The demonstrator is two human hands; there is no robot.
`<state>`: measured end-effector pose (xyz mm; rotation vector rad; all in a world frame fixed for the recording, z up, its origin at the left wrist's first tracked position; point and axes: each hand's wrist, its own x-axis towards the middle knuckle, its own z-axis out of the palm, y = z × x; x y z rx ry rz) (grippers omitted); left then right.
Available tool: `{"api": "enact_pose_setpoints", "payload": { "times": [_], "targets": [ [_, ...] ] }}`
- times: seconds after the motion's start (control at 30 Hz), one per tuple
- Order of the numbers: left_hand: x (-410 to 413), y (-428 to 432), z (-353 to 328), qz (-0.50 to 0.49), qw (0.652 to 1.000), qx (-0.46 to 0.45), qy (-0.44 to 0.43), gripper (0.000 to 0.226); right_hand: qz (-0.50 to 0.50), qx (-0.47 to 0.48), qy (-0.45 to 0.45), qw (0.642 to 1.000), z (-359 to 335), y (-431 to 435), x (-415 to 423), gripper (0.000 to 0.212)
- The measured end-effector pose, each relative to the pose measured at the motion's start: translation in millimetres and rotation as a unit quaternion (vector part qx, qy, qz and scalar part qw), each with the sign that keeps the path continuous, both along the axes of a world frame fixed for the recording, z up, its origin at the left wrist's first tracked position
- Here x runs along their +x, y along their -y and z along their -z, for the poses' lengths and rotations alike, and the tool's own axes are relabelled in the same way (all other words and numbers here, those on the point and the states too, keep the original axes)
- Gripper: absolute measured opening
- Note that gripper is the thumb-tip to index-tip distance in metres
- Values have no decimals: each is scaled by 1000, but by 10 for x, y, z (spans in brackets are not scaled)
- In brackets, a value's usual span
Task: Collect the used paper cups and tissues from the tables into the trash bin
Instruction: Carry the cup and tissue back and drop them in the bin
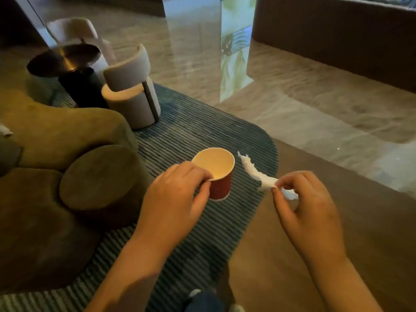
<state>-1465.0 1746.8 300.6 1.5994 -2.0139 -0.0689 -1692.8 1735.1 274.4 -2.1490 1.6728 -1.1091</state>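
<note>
Polished stone floor (315,113) fills the far half of your view, glossy enough to mirror a pillar (236,52) with a leaf print. A dark ribbed wall (337,37) closes off the top right corner. Nearer to you lies a blue-grey ribbed rug (202,122) with a rounded corner, and a matte brown strip (337,221) of flooring runs along its right edge, under your right arm. On the rug at your left sits a lumpy olive seat (67,131), with a round cushion (101,176) of the same fabric tilted against its near side. Beyond it stands a small round surface (65,58) with a dark metallic top on a black drum base. A pale grey chair (130,93) stands on its right and a second chair (72,30) behind it. A small white scrap (5,130) lies on the olive seat at the left edge; you cannot tell what it is.

Your left hand (173,192) grasps a red paper cup (221,183) held over the rug, fingers curled over the near rim and thumb against the side wall. The cup is upright, and inside you see only its pale lining. Your right hand (306,206) pinches a twisted white tissue (254,171) between thumb and fingertips, just right of the cup and not touching it. Its long end points up towards the cup's rim, and a short end pokes out behind your fingers
</note>
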Motion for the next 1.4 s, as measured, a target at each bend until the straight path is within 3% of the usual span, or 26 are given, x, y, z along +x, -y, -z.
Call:
{"api": "enact_pose_setpoints", "payload": {
  "times": [0.27,0.6,0.93,1.2,1.4],
  "targets": [
    [435,1637,249,-63,997,33,-14,12,-81,18,-18,996,170,1857,424,3],
    [1269,4077,14,-92,995,6,-26,13,-68,-17,-19,997,-233,4434,1125,6],
    [1705,5821,176,-131,991,10,-25,15,-102,44,-26,993,74,6344,1662,7],
    [1986,7811,55,-147,989,14,2,12,-101,122,-5,987,150,8577,2088,8],
    [2313,8951,-20,-184,983,10,-21,11,-157,75,15,985,33,9871,2564,7]
  ]
}}
